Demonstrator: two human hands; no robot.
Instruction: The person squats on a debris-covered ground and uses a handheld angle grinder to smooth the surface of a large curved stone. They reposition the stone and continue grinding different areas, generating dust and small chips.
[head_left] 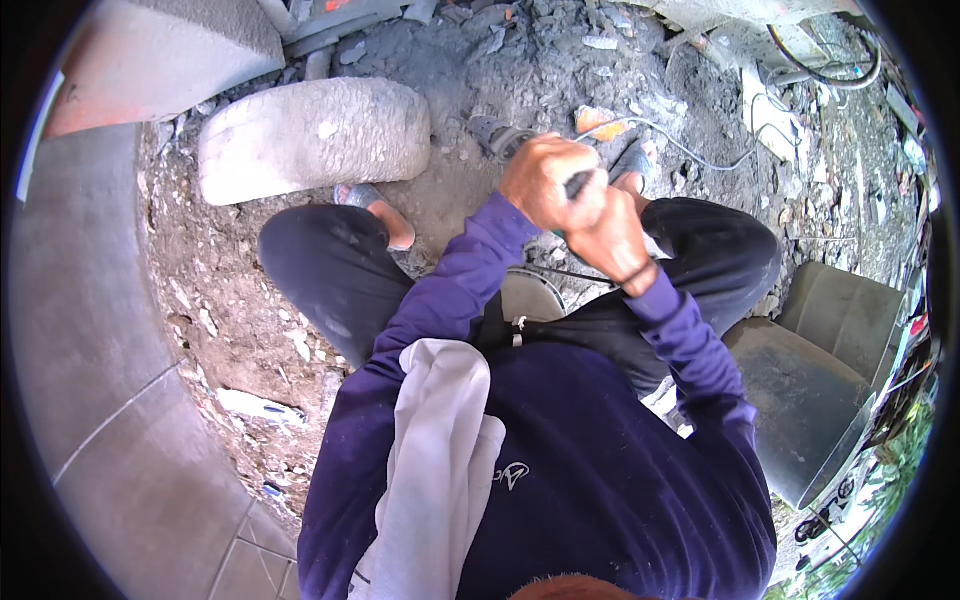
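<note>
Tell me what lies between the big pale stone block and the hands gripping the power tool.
In the head view, only dusty rubble-strewn ground separates the stone block from the tool held by both hands.

Daylit rubble ground, grey paving left, stone block ahead.

Your power tool looks like dull grey metal at its head, dusty and matt, with a smooth rubbery cable trailing off it. The stone block beside your foot is rough, pale and chalky. The ground is loose, gritty rubble. Your sleeves are soft matt purple cloth; the towel is pale, creased cloth.
</note>
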